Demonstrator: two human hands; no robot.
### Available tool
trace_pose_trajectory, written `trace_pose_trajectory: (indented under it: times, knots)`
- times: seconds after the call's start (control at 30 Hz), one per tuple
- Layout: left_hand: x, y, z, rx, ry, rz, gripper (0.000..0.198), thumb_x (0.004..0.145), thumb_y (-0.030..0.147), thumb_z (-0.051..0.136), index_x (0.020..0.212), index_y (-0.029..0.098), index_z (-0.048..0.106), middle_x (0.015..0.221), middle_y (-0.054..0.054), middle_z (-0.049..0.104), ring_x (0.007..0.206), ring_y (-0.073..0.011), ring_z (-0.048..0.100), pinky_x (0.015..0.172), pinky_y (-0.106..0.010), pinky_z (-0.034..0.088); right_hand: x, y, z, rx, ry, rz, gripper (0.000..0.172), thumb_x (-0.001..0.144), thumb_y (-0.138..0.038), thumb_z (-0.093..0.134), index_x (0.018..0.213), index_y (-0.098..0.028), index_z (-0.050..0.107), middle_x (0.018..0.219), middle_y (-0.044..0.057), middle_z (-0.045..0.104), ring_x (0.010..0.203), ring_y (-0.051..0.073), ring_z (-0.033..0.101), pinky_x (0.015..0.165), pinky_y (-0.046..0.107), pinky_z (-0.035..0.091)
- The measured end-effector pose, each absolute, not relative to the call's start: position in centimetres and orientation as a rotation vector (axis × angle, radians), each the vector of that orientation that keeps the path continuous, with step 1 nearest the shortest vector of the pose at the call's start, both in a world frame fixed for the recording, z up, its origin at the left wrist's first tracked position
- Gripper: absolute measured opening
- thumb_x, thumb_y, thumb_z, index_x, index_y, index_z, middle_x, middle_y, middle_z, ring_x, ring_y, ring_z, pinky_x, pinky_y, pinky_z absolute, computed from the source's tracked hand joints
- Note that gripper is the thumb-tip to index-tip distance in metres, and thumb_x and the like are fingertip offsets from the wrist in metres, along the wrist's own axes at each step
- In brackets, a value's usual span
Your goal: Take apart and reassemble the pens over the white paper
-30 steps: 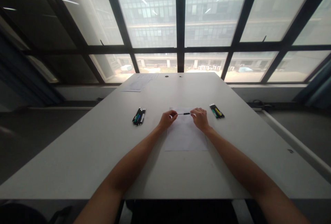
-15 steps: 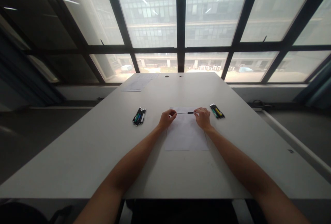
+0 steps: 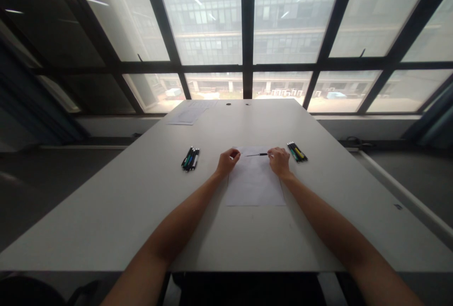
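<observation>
My left hand is closed in a pinch above the left side of a white paper sheet. A tiny pale bit shows at its fingertips, too small to make out. Across from it, my right hand is closed on the right end of a pen. The pen's black part lies by my right fingertips. A thin dark refill sticks out of it to the left, its tip a short gap from my left fingers. The pen lies level, close over the paper's far part.
Left of the sheet lies a group of several pens, mostly black. Another group of pens, some with yellow and green, is just right of my right hand. Printed papers lie at the far left of the white table.
My right hand has moved slightly right with the pen. The refill's tip, which reached my left fingertips before, is now apart from them. My left hand has barely moved.
</observation>
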State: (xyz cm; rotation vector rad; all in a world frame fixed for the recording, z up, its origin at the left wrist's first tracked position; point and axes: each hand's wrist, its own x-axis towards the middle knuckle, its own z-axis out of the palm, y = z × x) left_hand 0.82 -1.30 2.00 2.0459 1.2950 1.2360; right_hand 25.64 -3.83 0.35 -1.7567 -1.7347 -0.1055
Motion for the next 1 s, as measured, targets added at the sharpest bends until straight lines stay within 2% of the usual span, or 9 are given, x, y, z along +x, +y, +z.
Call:
trace_pose_trajectory:
  times: [0.43, 0.67, 0.83, 1.0]
  knots:
    - [0.72, -1.15, 1.71, 2.127, 1.354, 1.236, 0.017, 0.083, 0.031, 0.057, 0.082, 0.018, 0.069, 0.075, -0.001, 0.069, 0.069, -0.0143, 0.061, 0.071, -0.026, 0.048, 25.65, -4.05, 0.37, -1.811, -1.765, -0.144, 0.017, 0.087, -0.017, 0.055, 0.094, -0.021, 0.07, 0.102, 0.011, 0.067, 0.104, 0.026, 0.051, 0.089, 0.038, 0.03]
    - [0.82, -0.88, 1.21, 2.255, 1.426, 1.079, 0.022, 0.085, 0.034, 0.055, 0.078, 0.019, 0.07, 0.072, -0.001, 0.067, 0.066, -0.0149, 0.058, 0.069, -0.026, 0.046, 25.67, -4.14, 0.4, -1.814, -1.82, -0.164, 0.02, 0.088, -0.017, 0.054, 0.095, -0.021, 0.072, 0.104, 0.012, 0.067, 0.105, 0.027, 0.049, 0.092, 0.043, 0.028]
    - [0.82, -1.09, 1.29, 2.335, 1.478, 1.022, 0.013, 0.081, 0.028, 0.061, 0.081, 0.021, 0.072, 0.08, -0.004, 0.069, 0.074, -0.0173, 0.061, 0.075, -0.028, 0.047, 25.55, -4.23, 0.46, -1.812, -1.848, -0.24, 0.024, 0.088, -0.013, 0.05, 0.091, -0.021, 0.072, 0.102, 0.012, 0.066, 0.105, 0.027, 0.048, 0.095, 0.045, 0.025]
    - [0.81, -1.36, 1.45, 2.366, 1.562, 0.927, 0.014, 0.081, 0.027, 0.065, 0.089, 0.024, 0.075, 0.091, -0.005, 0.071, 0.088, -0.0216, 0.062, 0.084, -0.034, 0.044, 25.45, -4.34, 0.55, -1.8, -1.898, -0.239, 0.027, 0.089, -0.012, 0.048, 0.092, -0.022, 0.073, 0.103, 0.013, 0.065, 0.107, 0.028, 0.047, 0.098, 0.047, 0.023]
